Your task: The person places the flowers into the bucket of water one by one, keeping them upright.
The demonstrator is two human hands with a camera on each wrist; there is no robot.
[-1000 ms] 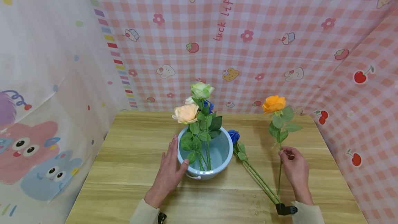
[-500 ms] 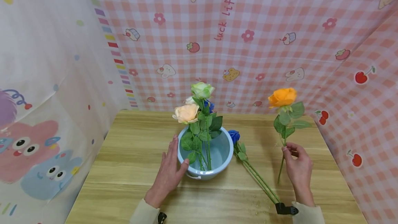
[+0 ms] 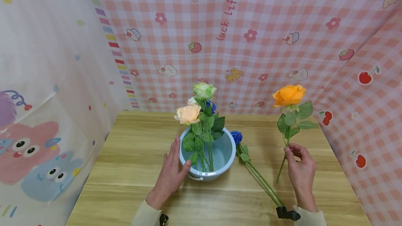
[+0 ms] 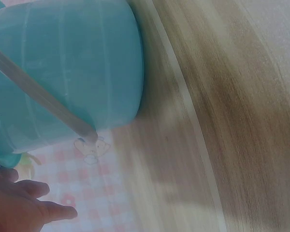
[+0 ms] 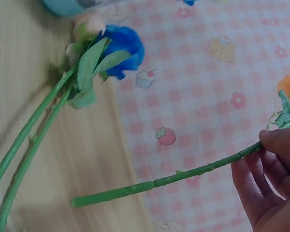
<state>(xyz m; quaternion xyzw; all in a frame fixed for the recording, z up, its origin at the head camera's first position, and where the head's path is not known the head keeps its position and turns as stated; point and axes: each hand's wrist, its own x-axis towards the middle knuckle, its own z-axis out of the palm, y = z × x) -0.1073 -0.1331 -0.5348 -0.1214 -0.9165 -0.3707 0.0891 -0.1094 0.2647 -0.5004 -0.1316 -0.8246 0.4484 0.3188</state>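
Note:
An orange rose (image 3: pixel 289 96) stands nearly upright over the right part of the table, its green stem (image 5: pixel 198 171) pinched between the thumb and fingers of my right hand (image 3: pixel 301 166). The stem's cut end hangs free, tilted toward the left. My left hand (image 3: pixel 169 172) lies with straight fingers against the left side of a light blue bucket (image 3: pixel 231 152), thumb at the rim. Inside the bucket lean a peach rose (image 3: pixel 187 114), a green-white rose (image 3: pixel 204 91), a blue rose (image 3: pixel 211 107) and a partly hidden white one.
Between the bucket and my right hand lies a blue rose (image 3: pixel 236 137); beside it a pale pink bloom (image 5: pixel 89 25) shows in the right wrist view. Two stems run toward my right sleeve. Water drops dot the wooden table (image 3: pixel 125 170). Checked cloth (image 3: pixel 267 9) hangs behind.
My right hand has lifted the orange rose and shifted slightly right; the bloom is higher and the stem's lower end has swung left. My left hand and the bucket stay put.

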